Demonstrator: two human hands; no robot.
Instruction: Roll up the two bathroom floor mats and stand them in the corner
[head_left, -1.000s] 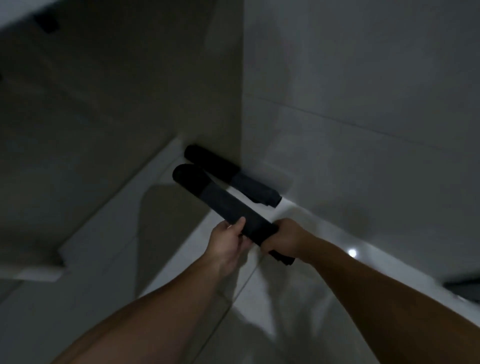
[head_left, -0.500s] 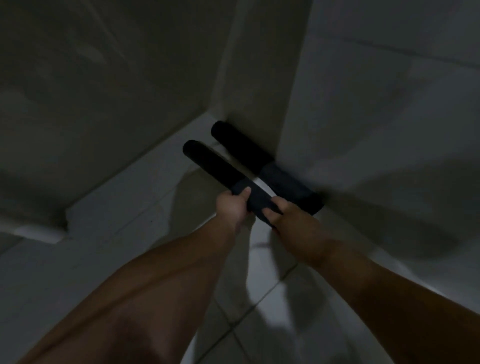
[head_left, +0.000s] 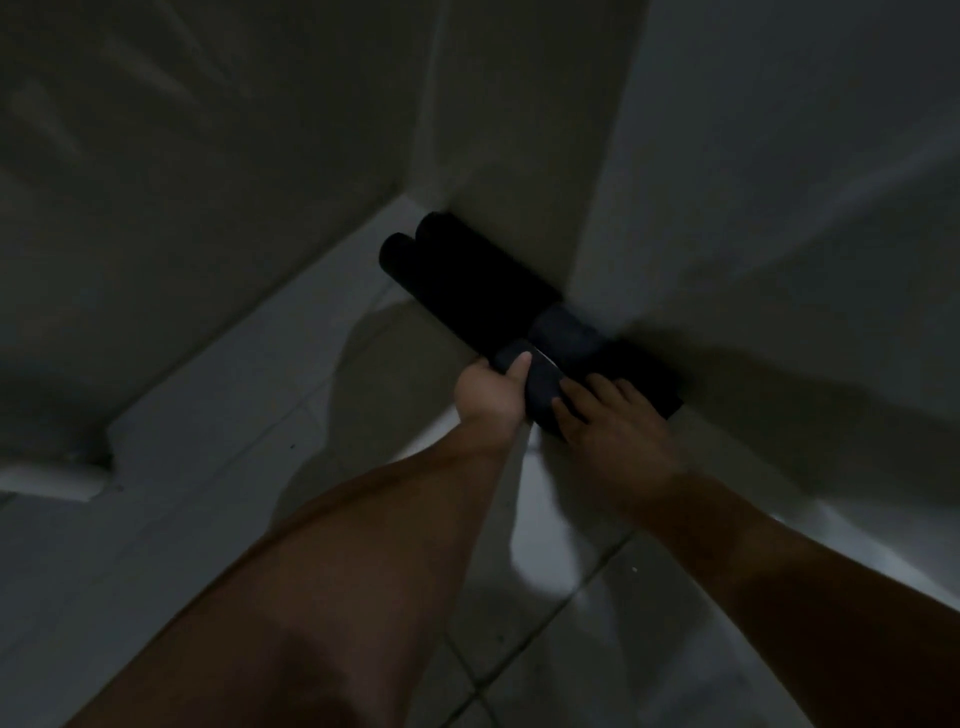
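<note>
Flanking both hands (head_left: 550, 410), walls (head_left: 779, 208) hem rolled mats (head_left: 467, 280).

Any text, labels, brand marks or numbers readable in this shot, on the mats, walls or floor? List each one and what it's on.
None readable: the two rolled mats, the wall tiles and the floor show no print, tag or number in this dim view. The left hand and right hand cover part of the nearer roll, so anything there is hidden.
</note>
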